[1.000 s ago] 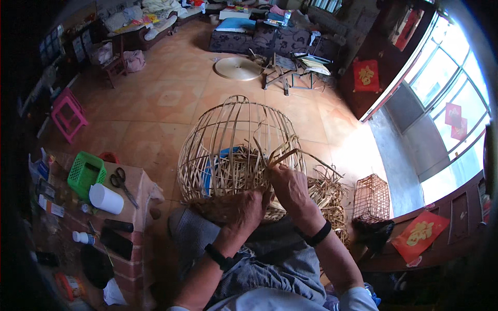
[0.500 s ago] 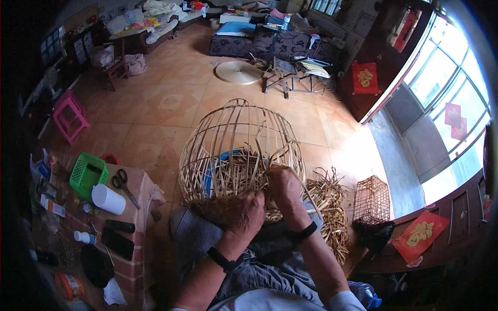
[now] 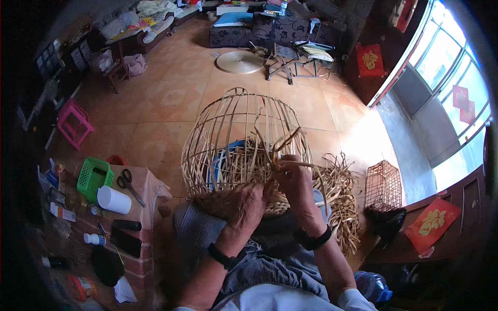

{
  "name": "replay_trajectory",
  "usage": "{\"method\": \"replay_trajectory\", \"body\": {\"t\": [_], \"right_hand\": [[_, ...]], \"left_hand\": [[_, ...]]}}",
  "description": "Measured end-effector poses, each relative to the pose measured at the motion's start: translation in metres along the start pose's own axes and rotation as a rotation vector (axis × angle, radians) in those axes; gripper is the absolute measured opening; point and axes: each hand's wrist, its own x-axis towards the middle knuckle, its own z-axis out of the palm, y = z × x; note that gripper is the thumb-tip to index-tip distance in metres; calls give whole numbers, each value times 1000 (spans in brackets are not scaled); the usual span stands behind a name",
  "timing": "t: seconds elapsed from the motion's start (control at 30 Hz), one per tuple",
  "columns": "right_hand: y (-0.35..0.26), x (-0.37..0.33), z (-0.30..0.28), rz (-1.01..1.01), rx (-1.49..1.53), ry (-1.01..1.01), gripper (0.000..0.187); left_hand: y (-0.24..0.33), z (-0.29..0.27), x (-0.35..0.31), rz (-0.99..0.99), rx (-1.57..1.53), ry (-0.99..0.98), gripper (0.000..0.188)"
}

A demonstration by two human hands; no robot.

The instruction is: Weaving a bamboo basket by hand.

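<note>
A big open-ribbed basket (image 3: 212, 203) leans across my lap, with thin pale ribs arching away from me and a densely braided band at the near side. My left hand (image 3: 247, 205) is closed over this braided band, its fingertips hidden. Just to the right, my right hand (image 3: 296, 187) pinches a flat straw-coloured strip (image 3: 303, 165) above the band. The strip's loose end curves down past the right wrist. Through the ribs show many loose strips and a bit of blue material (image 3: 217, 168).
A heap of dry strips (image 3: 342, 207) lies right of my knees, near a small wire-like cage (image 3: 383, 186). At left, a cloth-covered table (image 3: 148, 186) carries scissors (image 3: 129, 185), a green basket (image 3: 94, 174) and a white cup (image 3: 114, 200). A pink stool (image 3: 75, 124) stands farther off.
My right hand has shifted slightly right and its wrist has turned; the strip in it now sticks out sideways. My left hand stays at the braided band. The whole view has moved a little.
</note>
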Motion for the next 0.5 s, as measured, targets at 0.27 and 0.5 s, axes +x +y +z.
{"method": "replay_trajectory", "body": {"t": [0.27, 0.5], "right_hand": [[43, -28, 2, 162, 754, 50, 29], [82, -59, 6, 329, 845, -44, 27]], "left_hand": [[-10, 11, 6, -20, -82, 1, 14], [0, 2, 7, -46, -108, -72, 10]]}}
